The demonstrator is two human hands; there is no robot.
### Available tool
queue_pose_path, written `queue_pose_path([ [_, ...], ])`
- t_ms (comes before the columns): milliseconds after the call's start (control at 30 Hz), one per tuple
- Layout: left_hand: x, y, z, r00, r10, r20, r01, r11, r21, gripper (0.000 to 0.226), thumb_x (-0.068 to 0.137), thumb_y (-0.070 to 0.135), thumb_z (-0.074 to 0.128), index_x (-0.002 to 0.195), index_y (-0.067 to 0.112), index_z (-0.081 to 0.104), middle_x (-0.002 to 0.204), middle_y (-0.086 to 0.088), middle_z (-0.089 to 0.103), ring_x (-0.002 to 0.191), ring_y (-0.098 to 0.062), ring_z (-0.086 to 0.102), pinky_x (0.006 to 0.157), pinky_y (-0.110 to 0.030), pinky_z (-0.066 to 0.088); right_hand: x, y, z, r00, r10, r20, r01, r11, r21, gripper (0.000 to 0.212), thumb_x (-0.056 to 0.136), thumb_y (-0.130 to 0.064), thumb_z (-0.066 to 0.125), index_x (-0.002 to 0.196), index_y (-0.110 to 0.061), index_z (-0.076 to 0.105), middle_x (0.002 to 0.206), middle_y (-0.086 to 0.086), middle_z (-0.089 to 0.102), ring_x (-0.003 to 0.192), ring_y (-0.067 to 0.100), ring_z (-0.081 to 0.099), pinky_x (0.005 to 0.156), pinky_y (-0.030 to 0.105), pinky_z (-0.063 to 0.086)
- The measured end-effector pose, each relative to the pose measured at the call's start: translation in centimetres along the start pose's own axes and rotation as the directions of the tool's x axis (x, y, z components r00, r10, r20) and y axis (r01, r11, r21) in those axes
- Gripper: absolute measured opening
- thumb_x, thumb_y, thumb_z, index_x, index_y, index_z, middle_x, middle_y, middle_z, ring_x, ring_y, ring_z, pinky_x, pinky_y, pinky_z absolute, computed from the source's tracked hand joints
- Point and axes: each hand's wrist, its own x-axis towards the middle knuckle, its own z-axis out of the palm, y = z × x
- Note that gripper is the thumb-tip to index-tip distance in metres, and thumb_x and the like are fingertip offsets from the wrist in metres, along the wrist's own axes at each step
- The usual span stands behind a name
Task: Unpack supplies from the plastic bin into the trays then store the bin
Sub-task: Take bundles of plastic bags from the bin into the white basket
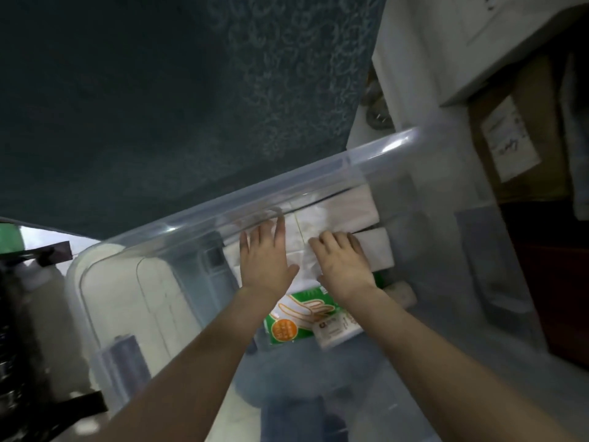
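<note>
A large clear plastic bin [376,154] fills the lower half of the head view. Inside it, against the far wall, lies a white plastic-wrapped pack of tissue paper [338,212]. My left hand [264,260] rests flat on the pack's left part, fingers spread. On the pack's middle sits my right hand [342,266], fingers curled on the wrapping. A green and white glove packet [302,320] lies under my wrists, nearer to me. A pale roll [401,291] lies to the right of the packet.
A dark teal patterned cloth [159,90] hangs over the surface beyond the bin. A cardboard box with a label [510,138] stands at the right under a white shelf. Through the bin's left wall a grey cylinder [124,355] shows.
</note>
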Motion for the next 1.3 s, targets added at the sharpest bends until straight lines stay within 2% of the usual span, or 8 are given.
queue_pose_path([
  [133,0.9,-0.4,-0.1,1.0,-0.014,0.013,0.014,0.999,-0.033,0.103,0.064,0.057,0.073,0.145,0.017,0.023,0.133,-0.011,0.041,0.118,-0.03,0.039,0.101,-0.039,0.034,0.0,0.3,0.4,1.0,0.004,-0.007,-0.004,0.999,0.033,0.048,0.083,-0.018,0.058,0.127,-0.019,0.038,0.126,0.009,0.041,0.115,0.029,0.039,0.105,0.039,0.028],
  [333,0.9,-0.3,-0.1,0.998,-0.038,0.058,0.045,0.991,-0.124,0.088,0.058,0.059,0.075,0.127,0.016,0.042,0.126,-0.01,0.043,0.112,-0.03,0.039,0.096,-0.038,0.036,-0.1,0.5,0.6,1.0,0.0,-0.019,0.002,0.997,0.075,0.048,0.078,-0.017,0.063,0.121,-0.02,0.042,0.122,0.008,0.044,0.114,0.028,0.041,0.103,0.038,0.03],
  [433,0.8,0.1,-0.2,0.997,-0.071,0.014,0.072,0.969,-0.236,0.075,0.065,0.065,0.069,0.116,0.013,0.051,0.126,-0.012,0.04,0.113,-0.033,0.038,0.094,-0.041,0.037,-0.9,0.7,1.0,1.0,-0.015,-0.008,0.015,0.995,0.1,0.045,0.079,-0.016,0.061,0.121,-0.019,0.044,0.12,0.007,0.049,0.114,0.029,0.043,0.104,0.037,0.027],
  [533,0.6,0.5,-0.1,0.997,-0.05,0.053,0.066,0.935,-0.349,0.055,0.077,0.05,0.066,0.115,0.012,0.051,0.126,-0.013,0.044,0.115,-0.034,0.043,0.093,-0.042,0.039,-2.0,0.6,1.5,1.0,0.0,0.0,0.0,0.993,0.121,0.041,0.082,-0.012,0.052,0.122,-0.016,0.047,0.118,0.009,0.051,0.113,0.03,0.044,0.105,0.038,0.027],
  [733,0.1,1.2,-0.2,0.998,0.057,0.028,-0.049,0.968,-0.247,0.049,0.08,0.038,0.067,0.123,0.021,0.049,0.117,-0.007,0.058,0.111,-0.03,0.053,0.088,-0.039,0.039,-4.1,0.4,2.1,0.999,-0.045,0.009,0.044,0.993,0.112,0.027,0.086,-0.016,0.052,0.112,-0.011,0.055,0.119,0.014,0.049,0.112,0.032,0.044,0.098,0.042,0.033],
  [967,-2.2,1.0,-1.2,0.988,0.149,0.028,-0.134,0.943,-0.305,0.021,0.092,0.033,0.056,0.107,0.019,0.053,0.087,-0.015,0.065,0.08,-0.036,0.062,0.059,-0.033,0.038,-6.8,0.5,0.2,0.995,-0.097,-0.013,0.098,0.992,0.082,0.025,0.087,-0.013,0.051,0.111,-0.014,0.056,0.111,0.01,0.062,0.111,0.031,0.05,0.092,0.041,0.036],
  [1167,-5.8,-0.4,-4.9,0.982,0.17,-0.087,-0.188,0.94,-0.285,0.018,0.092,0.036,0.056,0.106,0.024,0.054,0.081,-0.015,0.069,0.075,-0.037,0.064,0.057,-0.033,0.039,-10.8,-0.1,-3.6,0.991,-0.08,-0.104,0.079,0.997,-0.009,0.031,0.061,-0.019,0.079,0.089,-0.022,0.065,0.083,-0.003,0.067,0.084,0.02,0.061,0.073,0.031,0.045],
  [1300,-8.8,-0.8,-9.6,0.973,0.161,-0.168,-0.212,0.911,-0.353,0.019,0.09,0.035,0.059,0.103,0.022,0.056,0.08,-0.017,0.069,0.076,-0.038,0.063,0.061,-0.037,0.045,-15.1,-0.3,-7.2,0.974,-0.04,-0.222,0.036,0.999,-0.02,0.024,0.058,-0.024,0.079,0.078,-0.023,0.066,0.071,-0.004,0.065,0.069,0.019,0.062,0.062,0.028,0.045],
])
